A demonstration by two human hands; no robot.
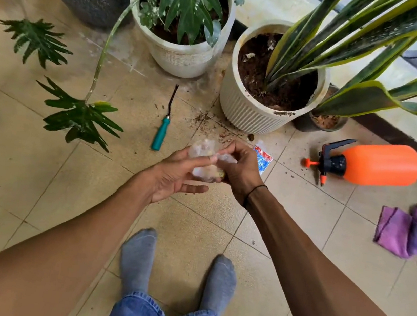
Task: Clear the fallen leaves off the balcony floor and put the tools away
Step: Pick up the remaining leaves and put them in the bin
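Grey socks point(137, 257) stand on the tiled floor point(39, 188) below both hands. Right hand point(240, 170) pinches a clear plastic bag point(208, 158), left hand point(173, 177) cradling it with relaxed fingers. Beyond the left hand lies a teal-handled weeder point(162, 130); right of the right hand, an orange sprayer point(379, 164) and purple cloth point(409, 234).

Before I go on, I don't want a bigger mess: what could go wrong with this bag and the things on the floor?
1. The clear plastic bag sits loosely between the left hand and right hand; it may slip and spill.
2. The hand rake and orange spray bottle lie near your socked feet; you might step on them.
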